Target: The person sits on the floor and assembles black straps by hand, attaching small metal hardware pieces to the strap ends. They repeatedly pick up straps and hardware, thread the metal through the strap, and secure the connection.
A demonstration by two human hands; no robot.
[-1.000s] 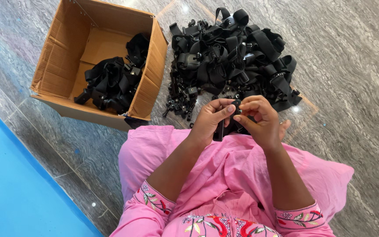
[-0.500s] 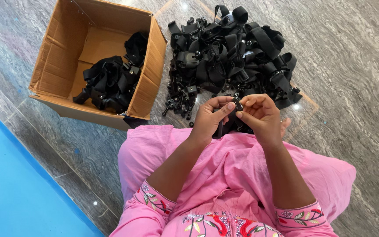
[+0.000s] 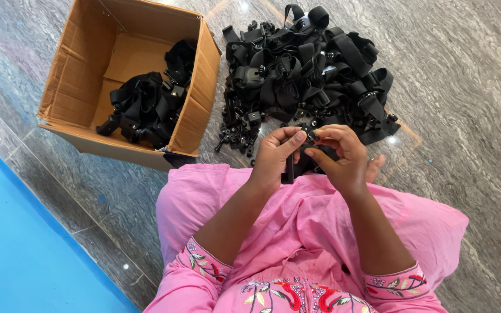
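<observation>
Here, mid-assembly: left hand (image 3: 275, 157) and right hand (image 3: 340, 157), fingers pinched together on a small black plastic buckle with webbing strap (image 3: 308, 138), held above the pink-clad lap. Likely next: a precise seating of the clip. Brown cardboard box (image 3: 71, 75) holds a few black strap bundles (image 3: 146, 104); larger heap of black straps (image 3: 308, 69) lies on the grey marble floor.

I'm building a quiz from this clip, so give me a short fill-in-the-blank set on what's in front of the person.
1. Both hands, the left hand and the right hand, hold one small ____ part between the fingertips.
2. The cardboard box lies to the ____ of the pile of straps.
3. The straps in the box are ____ in colour.
4. The box and the pile rest on a grey ____ floor.

Missing words: black; left; black; stone
</observation>
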